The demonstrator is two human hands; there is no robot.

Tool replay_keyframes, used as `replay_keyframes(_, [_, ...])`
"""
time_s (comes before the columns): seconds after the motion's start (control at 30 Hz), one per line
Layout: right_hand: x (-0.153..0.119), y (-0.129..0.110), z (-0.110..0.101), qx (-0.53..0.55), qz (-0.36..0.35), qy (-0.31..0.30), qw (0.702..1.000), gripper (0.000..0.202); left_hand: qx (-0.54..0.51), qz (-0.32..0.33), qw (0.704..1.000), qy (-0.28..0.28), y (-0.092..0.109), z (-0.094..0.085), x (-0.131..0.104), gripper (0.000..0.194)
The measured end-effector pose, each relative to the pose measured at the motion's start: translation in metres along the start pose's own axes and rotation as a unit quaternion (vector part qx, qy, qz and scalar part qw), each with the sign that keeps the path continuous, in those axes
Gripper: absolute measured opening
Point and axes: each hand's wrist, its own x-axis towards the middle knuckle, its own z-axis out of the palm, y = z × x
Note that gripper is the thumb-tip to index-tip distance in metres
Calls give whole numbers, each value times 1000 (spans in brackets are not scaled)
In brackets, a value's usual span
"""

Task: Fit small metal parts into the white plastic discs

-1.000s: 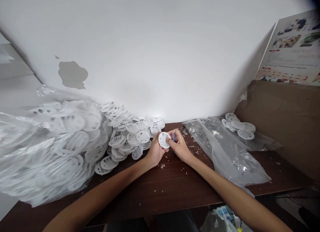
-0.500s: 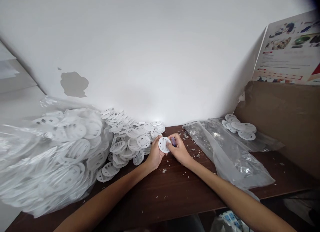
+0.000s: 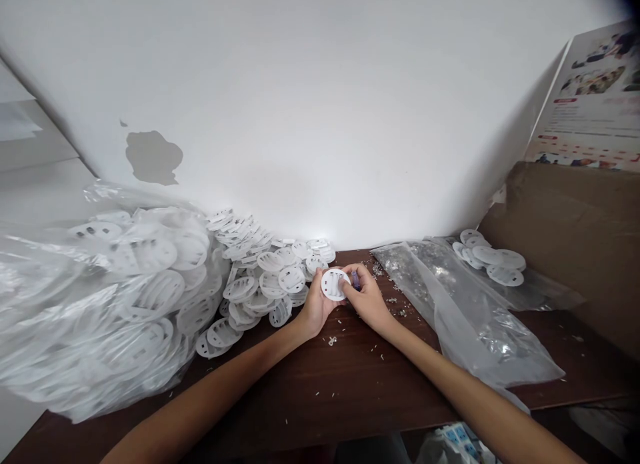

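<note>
A round white plastic disc (image 3: 332, 285) with small dark slots is held up between my hands above the table. My left hand (image 3: 315, 309) grips its left and lower edge. The thumb of my right hand (image 3: 369, 300) presses on the disc's right side, with the other fingers partly hidden behind it. A small purple object (image 3: 355, 279) sits in the curl of my right fingers; its kind I cannot make out. Just left of my left hand lies a heap of similar white discs (image 3: 270, 284). Tiny metal pieces (image 3: 333, 341) are scattered on the table below.
A big clear plastic bag (image 3: 125, 317) full of white discs fills the left side. At the right, a flat clear bag (image 3: 480, 337) holds small metal pieces. Several discs (image 3: 493, 256) lie behind it, by a cardboard box (image 3: 565, 251). The brown table (image 3: 350, 391) meets a white wall.
The disc has turned slightly in my hands, its slots now facing differently. My view has shifted a little. Both hands keep their hold.
</note>
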Motion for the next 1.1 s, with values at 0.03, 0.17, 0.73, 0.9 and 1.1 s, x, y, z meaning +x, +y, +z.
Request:
replay_keyframes(0.03, [1,-1,-1,-13,-3,1,1000,17,5,-5,1000,-8,0,0,0,53])
replay_keyframes(0.17, [6,-6,-9,-49,-3,-17,999,16,19,-14,1000,8,2,6,-1,50])
replay_keyframes(0.73, [26,-42,-56,-11,-70,169,983,32,-90,-125,988,14,1,45,-32,34])
replay_keyframes(0.9, [27,-68,-66,230,-51,150,960,36,-103,-218,971,-4,-10,51,-46,40])
replay_keyframes(1.1, [15,-68,-48,292,52,72,952,49,-120,-236,964,-21,-27,50,-52,38])
